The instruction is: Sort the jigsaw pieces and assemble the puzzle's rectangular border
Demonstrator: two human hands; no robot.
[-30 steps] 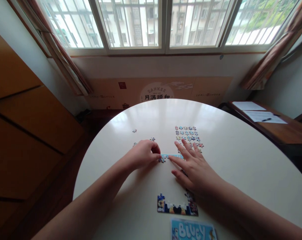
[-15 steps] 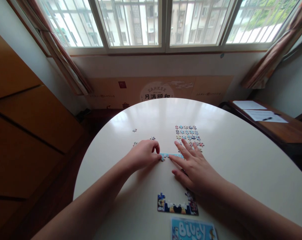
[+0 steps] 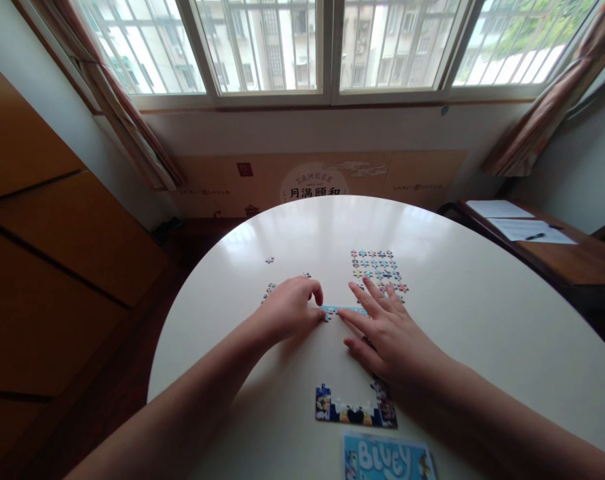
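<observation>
A narrow strip of joined light-blue jigsaw pieces (image 3: 332,312) lies on the round white table (image 3: 242,413). At its left end is my left hand (image 3: 295,307), closed in a pinch, the thumb against the end puzzle piece (image 3: 327,317). My right hand (image 3: 389,330) lies over the strip's right part with fingers spread, its index fingertip touching the strip. Nearer to me sits a partly joined puzzle section (image 3: 355,417), U-shaped with dark colours. Fingers hide some of the blue strip.
Loose puzzle pieces (image 3: 375,264) stand in rows beyond my right hand. A few others (image 3: 269,260) are scattered beyond my left hand. A blue Bluey picture card or box (image 3: 387,459) is at the near edge. Papers (image 3: 529,230) rest on a brown side table.
My left hand has shifted very slightly to the right along the strip's end. My right hand has stayed nearly still.
</observation>
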